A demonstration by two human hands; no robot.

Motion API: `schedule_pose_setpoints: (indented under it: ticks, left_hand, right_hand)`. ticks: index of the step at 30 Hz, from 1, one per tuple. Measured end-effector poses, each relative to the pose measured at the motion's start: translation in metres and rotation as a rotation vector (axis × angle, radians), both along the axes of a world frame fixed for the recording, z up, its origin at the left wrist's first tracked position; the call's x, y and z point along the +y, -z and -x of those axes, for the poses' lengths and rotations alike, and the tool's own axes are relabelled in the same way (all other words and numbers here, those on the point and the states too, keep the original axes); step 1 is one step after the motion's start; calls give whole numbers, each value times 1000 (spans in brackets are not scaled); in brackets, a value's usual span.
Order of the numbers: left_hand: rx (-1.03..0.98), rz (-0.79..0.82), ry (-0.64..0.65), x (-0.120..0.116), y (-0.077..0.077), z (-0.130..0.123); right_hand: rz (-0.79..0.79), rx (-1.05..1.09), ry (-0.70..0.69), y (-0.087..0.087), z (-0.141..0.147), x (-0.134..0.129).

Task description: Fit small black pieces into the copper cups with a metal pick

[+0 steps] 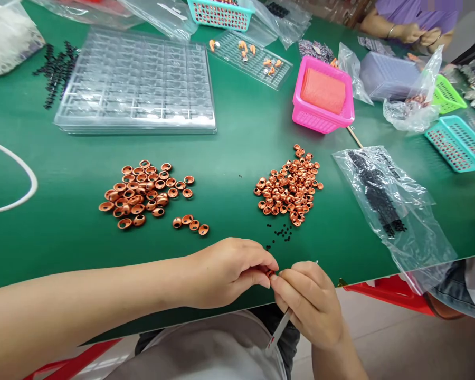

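Note:
Near the table's front edge, my left hand (237, 272) is closed, thumb and fingertips pinching a small copper-coloured cup-shaped piece (270, 273), mostly covered by the fingers. My right hand (311, 298) meets it there, fingertips against the same piece. A slim silver tool (280, 330) passes through the right hand's grip; its kind is not clear. Just beyond the hands lie tiny black bits (284, 232). Behind these is a dense pile of copper-coloured cup pieces (288, 187). To the left is a looser group of holed copper-coloured cups (140, 192), with several in a short row (195, 225).
Clear plastic trays (138, 84) are stacked at the back left, beside black strips (57, 71). A pink basket (322, 119) holds an orange-red block. On the right lie a plastic bag of black strips (376, 195) and a turquoise basket (455, 148). Another person's hands (419, 36) work at the far right.

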State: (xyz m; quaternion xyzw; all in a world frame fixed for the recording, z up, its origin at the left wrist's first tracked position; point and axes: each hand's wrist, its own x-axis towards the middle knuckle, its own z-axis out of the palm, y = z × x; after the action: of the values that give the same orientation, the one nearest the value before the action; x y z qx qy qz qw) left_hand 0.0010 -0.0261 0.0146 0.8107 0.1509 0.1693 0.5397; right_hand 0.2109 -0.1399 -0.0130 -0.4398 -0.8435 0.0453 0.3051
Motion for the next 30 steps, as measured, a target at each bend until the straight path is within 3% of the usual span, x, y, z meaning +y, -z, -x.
schedule_pose_setpoints:
  ticks: [30]
  left_hand:
    - [24, 12, -22, -2, 3, 2]
  right_hand:
    - [53, 33, -106, 4, -1, 4]
